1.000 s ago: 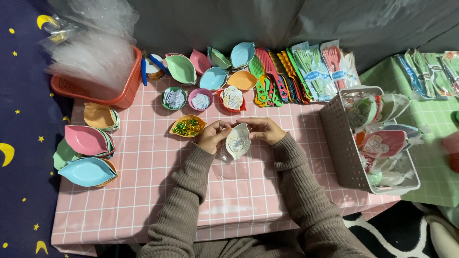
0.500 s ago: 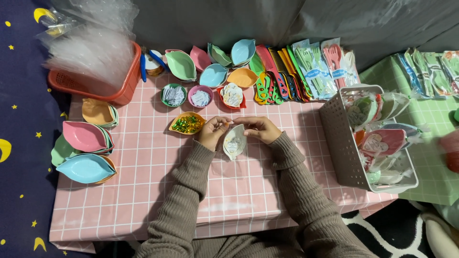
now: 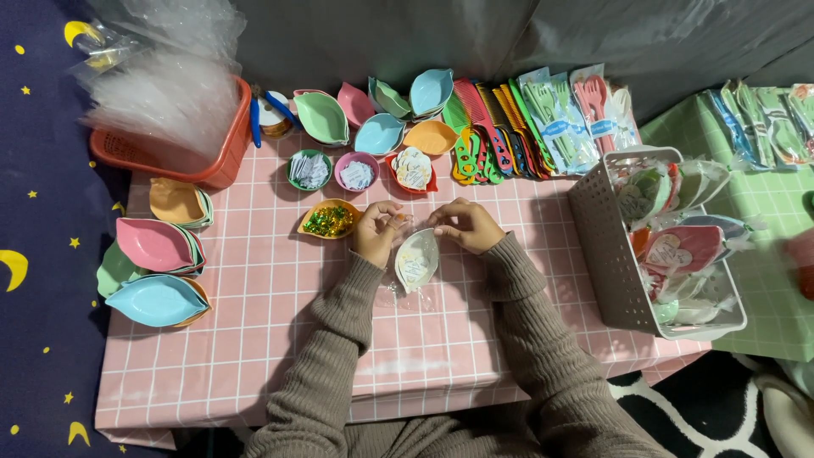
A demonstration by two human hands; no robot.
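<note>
Pink checked tablecloth [image 3: 254, 339], red basket [image 3: 222, 157], green cloth [image 3: 763, 288]

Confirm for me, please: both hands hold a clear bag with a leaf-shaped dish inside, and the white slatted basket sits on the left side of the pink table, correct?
Not quite. The head view shows the white slatted basket on the right side of the pink table, not the left. The rest stands: the left hand and right hand hold the clear bag with the leaf-shaped dish inside.

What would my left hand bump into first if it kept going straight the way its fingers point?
Probably the orange dish of shiny green and gold bits. The left hand points up the table, and that dish lies just beyond it, slightly left. Depth is hard to judge; farther on sits the pink bowl.
</note>
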